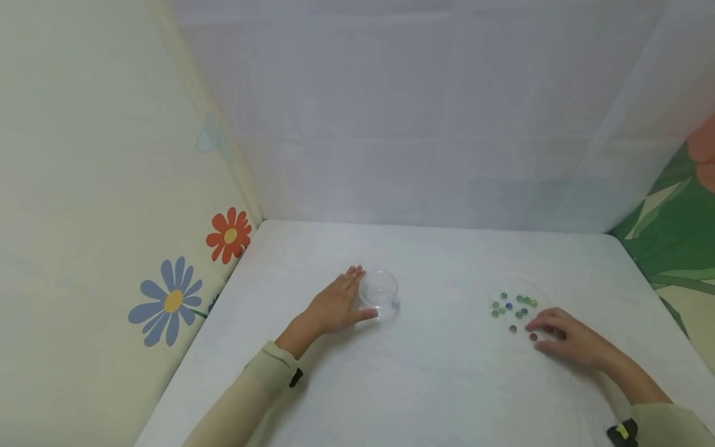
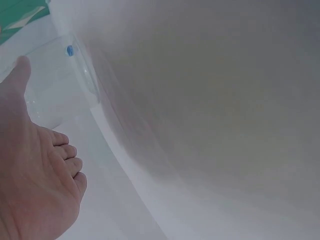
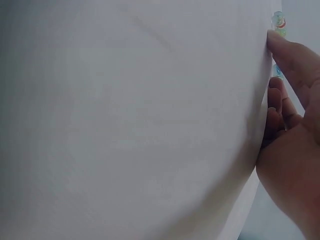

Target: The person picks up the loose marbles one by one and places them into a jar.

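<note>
A clear round container (image 1: 380,293) stands on the white table (image 1: 436,385) with one blue marble (image 1: 395,304) inside. My left hand (image 1: 357,297) lies beside it, straight fingers along its left side and thumb by its near side. The left wrist view shows that hand (image 2: 40,125), the container (image 2: 50,85) and the blue marble (image 2: 69,50). To the right, several green, blue and brown marbles (image 1: 515,304) lie on a clear shallow dish (image 1: 540,293). My right hand (image 1: 539,332) rests at its near edge, fingertips by a brown marble (image 1: 533,337). In the right wrist view, the right hand (image 3: 285,65) shows nothing between thumb and fingers.
White cloth walls close the back. A flowered cloth panel (image 1: 173,301) stands on the left and a green leafy one (image 1: 676,248) on the right. The table's right edge runs close behind the right hand.
</note>
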A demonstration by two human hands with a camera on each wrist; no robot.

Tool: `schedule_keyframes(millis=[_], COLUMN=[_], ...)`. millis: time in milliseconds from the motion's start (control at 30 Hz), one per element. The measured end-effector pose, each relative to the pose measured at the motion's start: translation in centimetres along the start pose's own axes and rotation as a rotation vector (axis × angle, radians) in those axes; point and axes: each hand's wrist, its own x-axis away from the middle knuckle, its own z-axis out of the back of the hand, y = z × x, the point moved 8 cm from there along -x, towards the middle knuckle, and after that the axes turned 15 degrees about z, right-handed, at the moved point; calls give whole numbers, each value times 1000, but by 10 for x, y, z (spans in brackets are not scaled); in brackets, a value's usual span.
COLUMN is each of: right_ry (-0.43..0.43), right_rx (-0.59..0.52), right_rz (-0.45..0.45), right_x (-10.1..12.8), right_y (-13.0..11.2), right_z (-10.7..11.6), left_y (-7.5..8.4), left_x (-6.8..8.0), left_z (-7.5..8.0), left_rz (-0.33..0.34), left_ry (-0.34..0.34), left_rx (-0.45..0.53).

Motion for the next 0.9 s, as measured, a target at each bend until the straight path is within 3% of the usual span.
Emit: schedule_keyframes(millis=[433, 900], right_ry=[9, 20], right_rx=[17, 13], right_rz=[-18, -34], right_x=[-2, -3], right_y=[3, -1], right_z=[-1, 1], left_y=[0, 0], left_x=[1, 1], left_z=[-1, -1], left_rz=[15, -17], left_ry=[-14, 17], left_rx=[10, 22])
